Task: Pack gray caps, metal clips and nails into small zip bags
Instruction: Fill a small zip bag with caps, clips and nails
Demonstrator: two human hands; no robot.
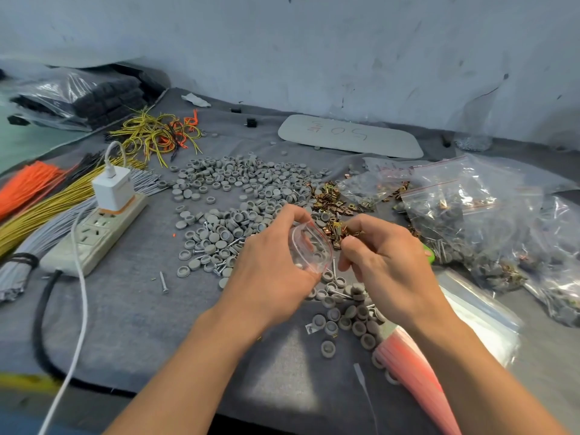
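My left hand grips a small clear zip bag with a red seal line, its mouth held wide; a few gray caps lie inside. My right hand is just right of the bag's mouth, fingers curled round several metal clips. A wide spread of gray caps covers the gray cloth behind the hands, and more caps lie under my wrists. Loose brass-coloured clips are piled behind my hands. Nails lie scattered among the caps.
Filled zip bags are heaped at the right. A stack of empty bags lies under my right forearm. A power strip with a white charger and wire bundles take the left side. A white board lies by the wall.
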